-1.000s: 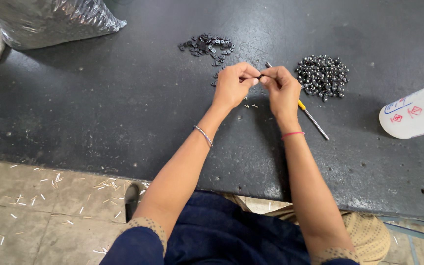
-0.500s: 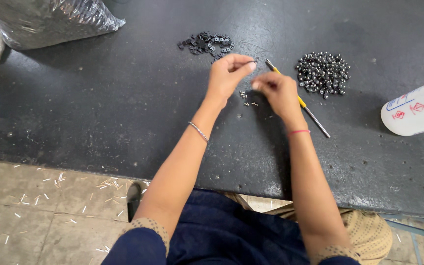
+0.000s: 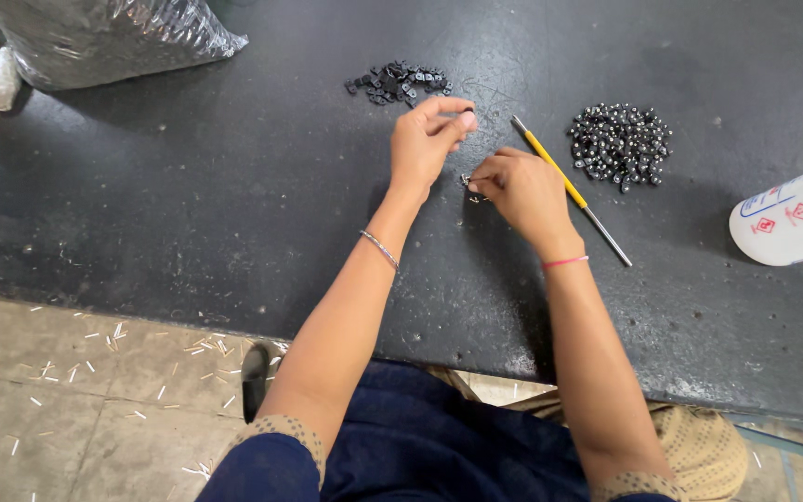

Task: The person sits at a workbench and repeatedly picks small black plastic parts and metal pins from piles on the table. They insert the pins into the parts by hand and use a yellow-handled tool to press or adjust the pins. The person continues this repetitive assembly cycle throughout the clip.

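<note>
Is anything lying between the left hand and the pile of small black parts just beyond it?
Nothing visible does. The left hand hovers just short of the black parts pile, with only bare dark tabletop between them. The yellow-handled tool lies off toward the right hand.

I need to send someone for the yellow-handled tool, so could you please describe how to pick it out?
On the dark worktable, look just right of the right hand. The yellow-handled tool lies slanted between that hand and the pile of shiny dark beads. It is the only long, thin thing there, yellow with a bare metal shaft.
</note>
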`<state>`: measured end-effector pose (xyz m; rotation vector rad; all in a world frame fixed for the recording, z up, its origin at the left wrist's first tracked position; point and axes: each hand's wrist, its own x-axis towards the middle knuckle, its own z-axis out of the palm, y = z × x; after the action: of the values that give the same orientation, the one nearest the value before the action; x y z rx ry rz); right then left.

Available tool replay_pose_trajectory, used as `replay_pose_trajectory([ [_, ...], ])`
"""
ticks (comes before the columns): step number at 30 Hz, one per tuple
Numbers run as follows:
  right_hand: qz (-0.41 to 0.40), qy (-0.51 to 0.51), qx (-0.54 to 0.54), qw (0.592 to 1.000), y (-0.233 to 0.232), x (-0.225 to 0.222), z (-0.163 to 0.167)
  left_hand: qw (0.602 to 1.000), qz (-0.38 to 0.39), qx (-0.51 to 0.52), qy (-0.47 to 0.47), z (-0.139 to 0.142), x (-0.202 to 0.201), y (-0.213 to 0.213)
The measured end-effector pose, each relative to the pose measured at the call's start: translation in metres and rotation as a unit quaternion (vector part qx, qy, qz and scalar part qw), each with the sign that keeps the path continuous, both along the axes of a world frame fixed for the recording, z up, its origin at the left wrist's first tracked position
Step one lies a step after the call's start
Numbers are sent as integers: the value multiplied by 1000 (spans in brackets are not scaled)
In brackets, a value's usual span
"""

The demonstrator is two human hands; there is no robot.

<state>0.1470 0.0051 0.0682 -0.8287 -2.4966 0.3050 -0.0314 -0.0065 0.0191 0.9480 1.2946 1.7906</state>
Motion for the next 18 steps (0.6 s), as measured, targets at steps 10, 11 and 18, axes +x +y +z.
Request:
replay_pose_trajectory([
  [10,-68,230,-140,961,24,1,-26,999,-27,-16,36,-19,3,11],
  [11,-80,268,-177,944,26,1,-28,998,-29,-25,43,-19,5,11],
  [18,-75,354,-206,909,30,-4,-31,997,-74,-22,1,-13,16,9],
])
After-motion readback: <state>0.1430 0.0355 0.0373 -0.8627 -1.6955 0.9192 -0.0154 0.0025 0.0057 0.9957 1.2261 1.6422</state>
